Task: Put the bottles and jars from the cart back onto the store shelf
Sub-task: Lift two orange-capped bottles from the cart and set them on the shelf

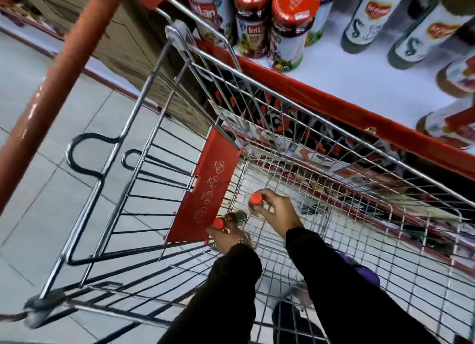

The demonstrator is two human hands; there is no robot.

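Both my arms, in black sleeves, reach down into a wire shopping cart [321,127]. My left hand [228,237] is closed around a small dark bottle with a red cap [219,223] near the cart's red seat flap. My right hand [276,211] grips a second red-capped bottle [255,198] a little further in and higher. Both bottles are partly hidden by my fingers. The white store shelf [359,76] with a red front edge runs along the cart's far side.
Red-lidded jars [290,27] and tall dark bottles with white labels [365,17] stand on the shelf. A lower shelf with red-capped bottles shows through the cart's mesh. The cart's red handle bar [54,81] crosses at the left above grey floor tiles.
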